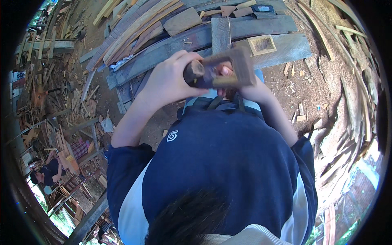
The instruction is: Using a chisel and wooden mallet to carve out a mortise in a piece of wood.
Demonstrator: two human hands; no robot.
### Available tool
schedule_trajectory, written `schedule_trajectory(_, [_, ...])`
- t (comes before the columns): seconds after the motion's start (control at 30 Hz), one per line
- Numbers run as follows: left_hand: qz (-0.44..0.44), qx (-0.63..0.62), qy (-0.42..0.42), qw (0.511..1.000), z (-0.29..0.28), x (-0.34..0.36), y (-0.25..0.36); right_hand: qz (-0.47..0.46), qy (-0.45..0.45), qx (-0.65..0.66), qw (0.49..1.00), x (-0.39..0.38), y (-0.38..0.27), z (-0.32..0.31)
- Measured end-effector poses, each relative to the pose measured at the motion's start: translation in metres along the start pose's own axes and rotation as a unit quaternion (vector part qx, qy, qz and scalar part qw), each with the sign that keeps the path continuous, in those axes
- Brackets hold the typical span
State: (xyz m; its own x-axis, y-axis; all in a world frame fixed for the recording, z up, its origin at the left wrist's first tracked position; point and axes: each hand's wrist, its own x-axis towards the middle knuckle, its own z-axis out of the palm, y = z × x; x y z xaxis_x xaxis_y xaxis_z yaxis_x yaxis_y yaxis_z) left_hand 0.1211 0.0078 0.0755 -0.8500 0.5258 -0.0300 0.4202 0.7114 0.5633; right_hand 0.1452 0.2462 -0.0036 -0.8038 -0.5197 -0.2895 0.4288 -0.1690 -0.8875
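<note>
Two hands: left hand [168,79] grips tool handle [195,73]; right hand [250,87] clasps wooden block [240,65].

Brown wooden block [241,65] in the grip, dark handle end [193,72] beside it. Just beyond the grip, grey weathered planks [261,26] and a pale tan frame piece [261,44]. Below the grip, a navy shirt [228,163] with white side panels and a small white swirl.
</note>
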Motion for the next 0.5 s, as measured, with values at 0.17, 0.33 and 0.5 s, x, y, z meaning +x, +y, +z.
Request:
schedule_trajectory(0.17, [-0.170,0.166,-0.048,0.970,-0.004,0.023,-0.064,-0.065,0.250,-0.241,0.936,0.038,0.046,-0.018])
schedule_trajectory(0.33, [-0.212,0.202,-0.051,0.955,0.012,0.043,-0.148,-0.089,0.364,-0.452,0.809,0.064,0.077,-0.020])
schedule_trajectory(0.5, [-0.222,0.151,-0.017,0.963,0.030,0.043,-0.176,-0.045,0.356,-0.498,0.789,0.072,0.087,-0.008])
